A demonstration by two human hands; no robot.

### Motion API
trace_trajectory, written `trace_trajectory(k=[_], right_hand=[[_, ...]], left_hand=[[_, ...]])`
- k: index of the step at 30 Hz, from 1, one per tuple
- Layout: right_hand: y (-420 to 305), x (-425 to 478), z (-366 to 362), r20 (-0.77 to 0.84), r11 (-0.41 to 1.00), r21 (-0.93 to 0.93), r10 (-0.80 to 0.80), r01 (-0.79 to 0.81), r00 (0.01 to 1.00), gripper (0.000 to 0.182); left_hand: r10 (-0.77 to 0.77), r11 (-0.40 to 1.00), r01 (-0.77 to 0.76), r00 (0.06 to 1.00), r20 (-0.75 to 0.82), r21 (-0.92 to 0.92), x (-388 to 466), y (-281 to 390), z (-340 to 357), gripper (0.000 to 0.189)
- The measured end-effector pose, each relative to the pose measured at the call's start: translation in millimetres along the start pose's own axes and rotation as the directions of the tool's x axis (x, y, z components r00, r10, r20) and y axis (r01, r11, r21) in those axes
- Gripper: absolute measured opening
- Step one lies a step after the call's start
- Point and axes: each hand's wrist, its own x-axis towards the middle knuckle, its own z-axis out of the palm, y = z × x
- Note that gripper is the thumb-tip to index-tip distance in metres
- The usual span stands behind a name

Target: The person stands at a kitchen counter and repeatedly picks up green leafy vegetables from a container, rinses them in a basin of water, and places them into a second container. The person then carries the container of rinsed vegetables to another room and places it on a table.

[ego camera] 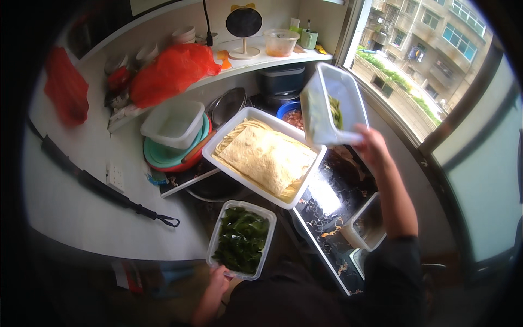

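Observation:
My left hand grips the near rim of a clear plastic container filled with dark green kelp, held low in front of my body. On the right, my right hand has hold of a translucent plastic tub by its near corner. The tub is raised and tilted, with some green strips against its inner side; it looks blurred. Between the two hands a white rectangular tray sits at the counter corner, stacked with pale yellow sheets that look like tofu skin.
Left of the tray, an empty white tub rests on stacked turquoise and red basins. A blue bowl with reddish pieces stands behind. Another tub is on the black counter. The shelf carries a red bag and a mirror.

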Motion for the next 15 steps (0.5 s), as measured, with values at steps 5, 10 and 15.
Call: trace_trajectory(k=[5, 10, 15], right_hand=[[-82.2, 113.5, 62.4, -0.011, 0.991, -0.087, -0.098, 0.097, 0.995, 0.023], [-136.3, 189.7, 88.5, 0.0, 0.992, -0.071, -0.104, 0.104, 0.995, 0.029], [-164.4, 224.6, 123.8, 0.008, 0.989, -0.105, -0.102, 0.102, 0.995, 0.025]], left_hand=[[0.054, 0.989, -0.074, 0.987, -0.153, -0.13, 7.1, 7.3, -39.6, 0.011], [0.056, 0.942, -0.127, 0.972, -0.227, -0.311, 1.5, 13.1, -29.9, 0.011], [0.047, 0.928, -0.177, 0.928, -0.369, -0.327, -17.1, 17.8, -0.6, 0.013]])
